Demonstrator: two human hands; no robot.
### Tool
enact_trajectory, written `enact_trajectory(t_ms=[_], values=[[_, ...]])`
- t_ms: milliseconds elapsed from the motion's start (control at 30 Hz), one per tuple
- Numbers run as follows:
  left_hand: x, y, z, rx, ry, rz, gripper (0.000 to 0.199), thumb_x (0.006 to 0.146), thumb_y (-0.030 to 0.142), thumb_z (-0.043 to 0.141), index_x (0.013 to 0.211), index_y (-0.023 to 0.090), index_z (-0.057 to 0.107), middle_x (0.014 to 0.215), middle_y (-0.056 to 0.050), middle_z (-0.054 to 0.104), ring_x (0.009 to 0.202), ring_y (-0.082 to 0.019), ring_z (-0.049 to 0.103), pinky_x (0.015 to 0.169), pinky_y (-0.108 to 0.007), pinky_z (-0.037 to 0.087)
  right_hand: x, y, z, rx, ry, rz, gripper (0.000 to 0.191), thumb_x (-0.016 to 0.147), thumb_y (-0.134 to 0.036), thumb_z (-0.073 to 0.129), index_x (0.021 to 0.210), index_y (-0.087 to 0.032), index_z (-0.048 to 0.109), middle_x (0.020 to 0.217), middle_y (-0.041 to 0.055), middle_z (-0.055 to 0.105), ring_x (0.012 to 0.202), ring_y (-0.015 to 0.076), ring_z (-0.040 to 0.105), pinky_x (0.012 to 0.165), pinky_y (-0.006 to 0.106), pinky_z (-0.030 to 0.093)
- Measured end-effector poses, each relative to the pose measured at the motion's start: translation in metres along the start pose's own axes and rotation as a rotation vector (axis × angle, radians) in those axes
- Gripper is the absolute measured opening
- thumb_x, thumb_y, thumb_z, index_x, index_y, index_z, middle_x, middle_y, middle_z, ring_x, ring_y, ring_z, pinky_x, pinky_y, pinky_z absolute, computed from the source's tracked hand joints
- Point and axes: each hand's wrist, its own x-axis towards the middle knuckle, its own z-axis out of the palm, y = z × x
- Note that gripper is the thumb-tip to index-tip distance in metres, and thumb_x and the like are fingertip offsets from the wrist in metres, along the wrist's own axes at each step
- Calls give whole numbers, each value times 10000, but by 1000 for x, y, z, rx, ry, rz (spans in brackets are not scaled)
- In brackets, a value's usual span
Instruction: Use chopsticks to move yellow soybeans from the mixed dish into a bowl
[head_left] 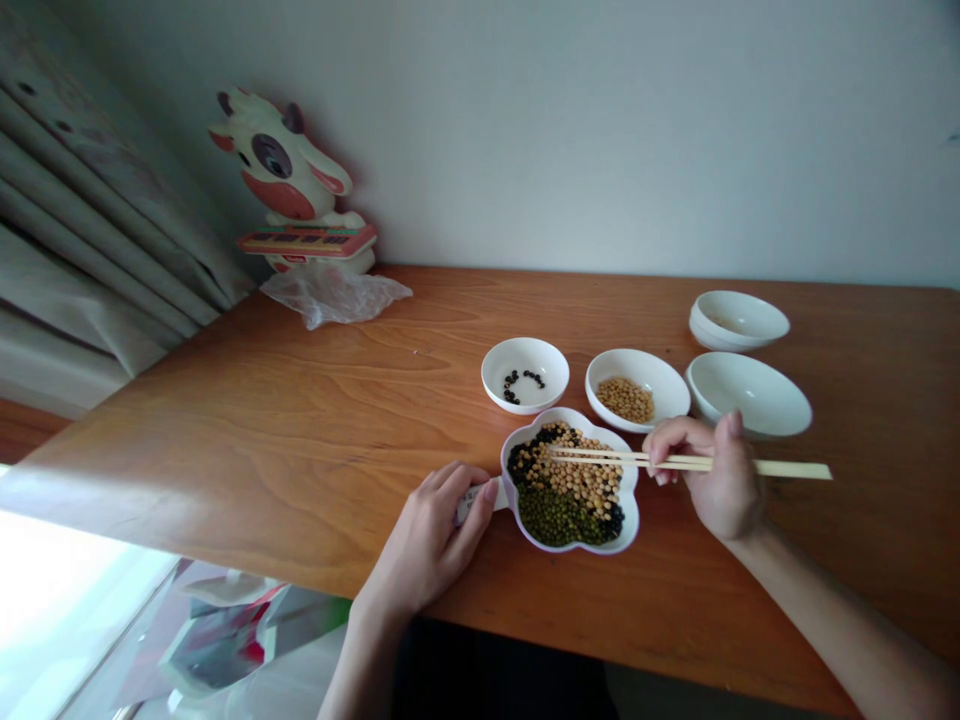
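A flower-shaped dish [634, 515] with a pale purple rim holds yellow, black and green beans. My left hand [433, 535] is closed round its handle [498, 495]. In my right hand [709, 470] are wooden chopsticks [791, 469], their tips among the yellow and black beans at the dish's upper left. Whether a bean is between the tips is too small to tell. Behind the dish, one white bowl [553, 386] has several black beans and another white bowl [670, 385] has yellow beans. To its right, a third white bowl [754, 395] shows no beans.
Another white bowl [739, 322] stands at the back right with something pale inside. A cow-shaped toy [289, 190] and a clear plastic bag [334, 294] are at the back left. The wooden table's [277, 460] front edge runs below my hands.
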Motion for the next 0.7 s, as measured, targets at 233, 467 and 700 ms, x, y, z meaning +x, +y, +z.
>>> enact_trajectory(t_ms=[233,467,700], values=[[1,-1,-1,-7,-2,3,245,1114,375,472,1000,234,638,963,-31,692,874,-192,657,819,-308,472,1,-7,-4,30,39,-42,817,995,-768,208,606,-244,700,598,45,619,500,174,535,489,333,429],[0,-1,0,-8,-10,-6,248,1117,376,468,992,235,628,968,-28,681,881,-193,644,836,-315,459,4,-11,-3,2,-14,-1,863,926,-867,199,618,-230,695,589,59,615,514,185,544,476,332,433],[-1,-2,1,-12,-14,-6,236,1121,377,468,1016,240,629,974,-17,675,892,-183,644,859,-313,449,3,-7,-2,-25,-24,27,861,938,-854,209,610,-230,704,584,55,622,526,179,537,494,326,423]])
